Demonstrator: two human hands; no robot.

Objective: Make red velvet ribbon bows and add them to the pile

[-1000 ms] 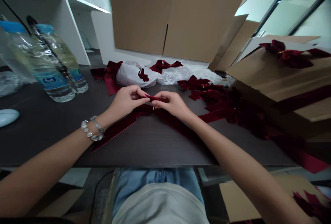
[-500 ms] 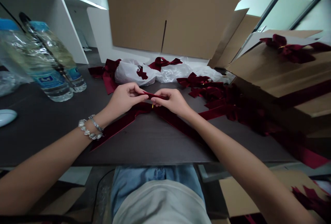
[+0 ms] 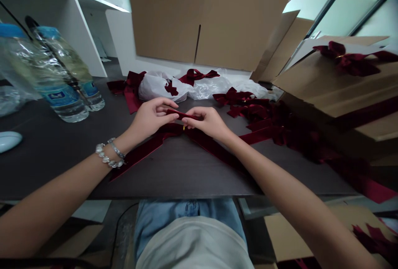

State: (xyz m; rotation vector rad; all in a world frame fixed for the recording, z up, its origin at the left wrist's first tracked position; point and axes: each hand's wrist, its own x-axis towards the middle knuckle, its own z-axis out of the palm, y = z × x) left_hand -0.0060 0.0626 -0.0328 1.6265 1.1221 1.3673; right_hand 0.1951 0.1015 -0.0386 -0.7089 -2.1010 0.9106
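Observation:
Between my two hands is a dark red velvet ribbon bow (image 3: 181, 115), its loops held level above the table. My left hand (image 3: 152, 115) pinches the left loop with the thumb below, its index finger lifted a little off the ribbon. With thumb and fingers, my right hand (image 3: 207, 120) grips the right loop near the middle. A small gold tie (image 3: 184, 127) shows just under the right fingertips. Two ribbon tails run down from there onto the table, the left tail (image 3: 139, 157) toward my bracelet wrist and the right tail (image 3: 214, 149) under my right forearm.
Several finished red bows (image 3: 258, 109) lie heaped to the right, with white plastic bags (image 3: 164, 86) behind my hands. Wrapped water bottles (image 3: 64, 90) and a white mouse (image 3: 9, 141) sit at left. Cardboard boxes (image 3: 329, 82) stand at right; a large cardboard sheet (image 3: 199, 12) rises behind.
My left index finger has lifted and opened away from the ribbon, while the thumb stays on the loop. My right hand and the tails look almost unmoved.

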